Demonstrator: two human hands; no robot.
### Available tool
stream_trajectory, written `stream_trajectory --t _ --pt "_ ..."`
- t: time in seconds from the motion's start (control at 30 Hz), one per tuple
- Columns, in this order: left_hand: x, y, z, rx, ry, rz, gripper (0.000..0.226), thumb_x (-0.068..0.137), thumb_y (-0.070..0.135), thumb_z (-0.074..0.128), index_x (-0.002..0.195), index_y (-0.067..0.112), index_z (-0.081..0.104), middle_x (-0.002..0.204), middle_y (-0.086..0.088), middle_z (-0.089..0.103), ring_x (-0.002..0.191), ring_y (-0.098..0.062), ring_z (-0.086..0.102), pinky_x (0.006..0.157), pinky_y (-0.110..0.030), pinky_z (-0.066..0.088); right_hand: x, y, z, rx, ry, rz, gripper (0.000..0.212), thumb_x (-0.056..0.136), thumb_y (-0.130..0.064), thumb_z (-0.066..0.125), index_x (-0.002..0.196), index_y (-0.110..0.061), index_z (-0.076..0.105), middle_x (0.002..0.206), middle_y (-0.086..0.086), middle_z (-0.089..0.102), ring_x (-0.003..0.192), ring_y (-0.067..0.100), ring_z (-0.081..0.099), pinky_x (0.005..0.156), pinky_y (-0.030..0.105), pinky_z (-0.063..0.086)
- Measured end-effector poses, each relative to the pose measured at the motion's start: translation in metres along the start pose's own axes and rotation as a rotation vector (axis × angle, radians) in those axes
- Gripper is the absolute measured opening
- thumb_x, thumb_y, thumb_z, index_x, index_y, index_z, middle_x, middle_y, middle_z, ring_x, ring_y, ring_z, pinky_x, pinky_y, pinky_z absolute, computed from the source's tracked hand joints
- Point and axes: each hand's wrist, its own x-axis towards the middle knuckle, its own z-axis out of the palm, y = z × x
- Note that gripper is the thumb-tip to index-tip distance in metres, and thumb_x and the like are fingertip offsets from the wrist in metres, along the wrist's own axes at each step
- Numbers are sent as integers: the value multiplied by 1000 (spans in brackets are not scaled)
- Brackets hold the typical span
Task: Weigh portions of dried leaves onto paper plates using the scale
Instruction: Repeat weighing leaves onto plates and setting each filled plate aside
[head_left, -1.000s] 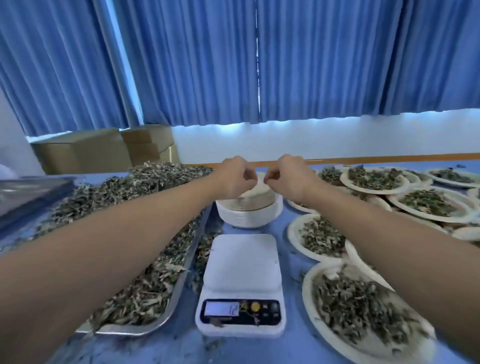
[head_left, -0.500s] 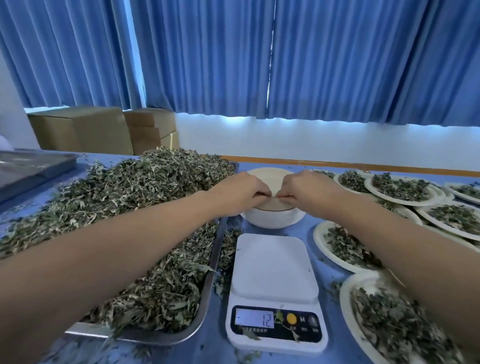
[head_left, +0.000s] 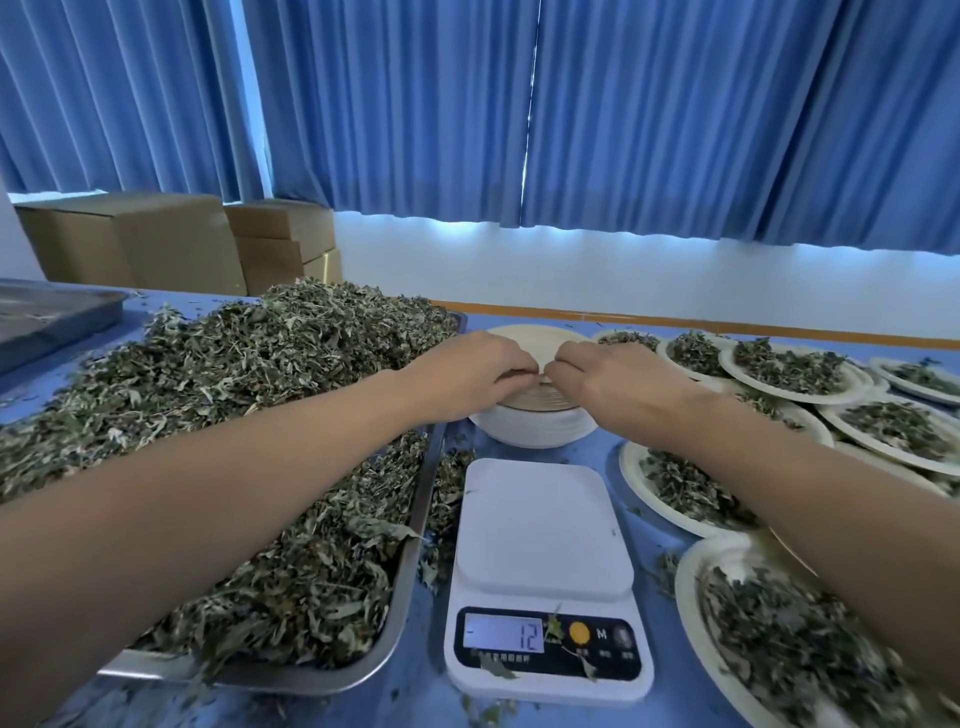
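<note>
Head view: our hands have dropped from above the stack onto its near rim. The left hand (head_left: 475, 382) and right hand (head_left: 605, 382) meet with fingers curled, pinching at the top edge of the stack of paper plates (head_left: 535, 428), which sits just beyond the scale (head_left: 543, 525). Whether a single plate has come free, we cannot tell. The scale's platform is bare and its display reads minus 12. Dried leaves (head_left: 234, 374) heap the tray (head_left: 422, 493) on the left; filled plates (head_left: 636, 467) crowd the right. Doing this well, we judge, means fanning the rim with the thumbs, lifting only one plate, and centring it on the platform before zeroing.
</note>
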Motion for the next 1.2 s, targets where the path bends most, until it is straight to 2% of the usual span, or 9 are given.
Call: stream_trajectory --t 0.2,0.33,0.4,0.47,0.6,0.77,0.83,1.0,1.2 --pt "-12 6 -10 11 109 22 36 104 38 45 102 16 73 88 1 71 81 -20 62 76 -44 49 -14 -7 -21 12 136 72 51 88 7 46 134 -14 47 122 3 49 104 24 51 66 40 52" --pt "-40 14 -21 -112 257 26 56 104 49 35 90 11 74 82 6 73 77 -13 66 75 -33 51 -45 -34 -47 71 344 -8 48 76 15 59 120 -1 65 105 14 64 83 34 62 45 39 47" --pt "-54 16 -21 -244 383 -30 48 105 42 41 92 13 77 83 9 73 78 -4 66 74 -19 49 -66 -56 -49 84 449 -66 41 73 16 66 112 3 70 95 17 67 75 34 64 39 36 45" --pt "-66 14 -20 -259 419 -159 37 104 32 47 90 13 75 80 3 72 73 -10 62 70 -23 44 -84 -80 -47 103 492 -122 39 74 14 68 112 4 71 93 17 68 74 33 66 42 34 45" --pt "-78 -5 -17 -122 -15 -542 30 102 21 42 94 8 68 77 -10 68 62 -27 61 58 -31 45 -105 -111 -37 180 464 -150 34 77 6 70 110 2 74 91 13 69 72 30 66 43 33 46" --pt "-89 -13 -10 14 -521 -639 33 104 22 46 127 6 64 125 -14 66 99 -28 62 89 -37 51 -108 -125 -49 308 481 -27 18 80 -1 73 96 -5 76 81 6 66 66 28 63 43 35 44" --pt "-91 -11 -14 67 -571 -606 37 102 30 53 134 11 61 131 -10 63 112 -29 61 97 -37 50 -108 -135 -60 336 513 -7 10 90 -10 65 85 -9 73 76 3 61 62 26 59 43 36 43" --pt "-92 -9 -21 81 -599 -593 47 97 34 65 140 15 57 136 -7 60 118 -27 58 99 -34 47 -113 -172 -83 492 603 -64 36 98 -24 61 64 -15 58 63 0 45 51 20 39 40 35 34" --pt "-92 -9 -24 75 -652 -594 52 97 33 65 145 22 50 143 -5 54 120 -25 56 103 -37 46 -127 -209 -74 663 317 -180 36 102 -34 57 69 -22 56 65 -5 45 54 15 42 46 33 42"
